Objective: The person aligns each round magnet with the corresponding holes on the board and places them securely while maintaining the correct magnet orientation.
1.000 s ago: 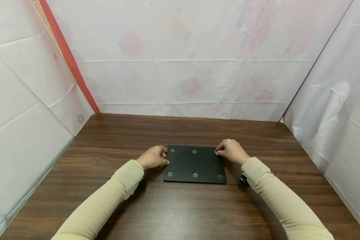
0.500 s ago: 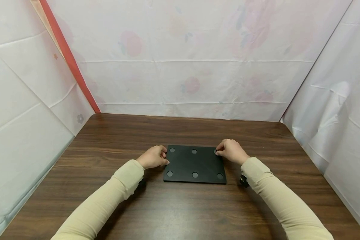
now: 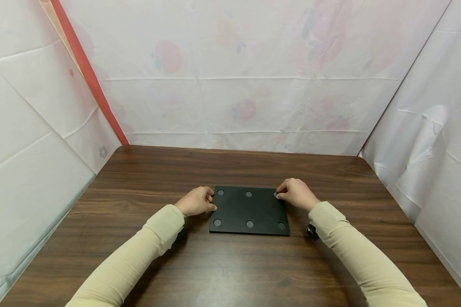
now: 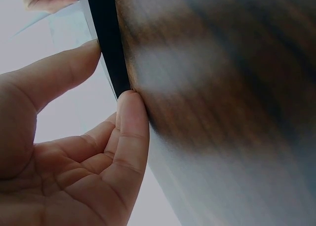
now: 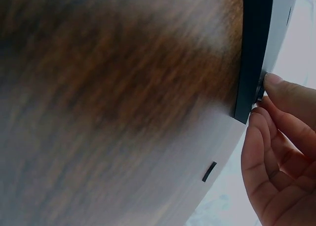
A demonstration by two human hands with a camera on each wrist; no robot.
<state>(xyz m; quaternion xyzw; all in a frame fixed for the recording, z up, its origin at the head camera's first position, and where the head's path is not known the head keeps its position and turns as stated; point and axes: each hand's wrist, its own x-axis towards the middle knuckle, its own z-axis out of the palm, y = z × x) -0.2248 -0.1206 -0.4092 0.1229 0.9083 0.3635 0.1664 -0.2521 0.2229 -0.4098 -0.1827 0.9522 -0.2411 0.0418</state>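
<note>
A flat black rectangular board lies on the wooden table, with several round grey spots along its far and near edges. My left hand holds the board's left edge, thumb at the top rim and a fingertip against the side, as the left wrist view shows. At the far right corner, my right hand pinches a small dark disc between thumb and index finger, right against the board's top face. Fingers hide part of that disc, so I cannot tell whether it sits in a recess.
The brown wooden table extends around the board on all sides. White patterned curtains stand behind and at both sides. A short black strip shows beyond the board's corner in the right wrist view.
</note>
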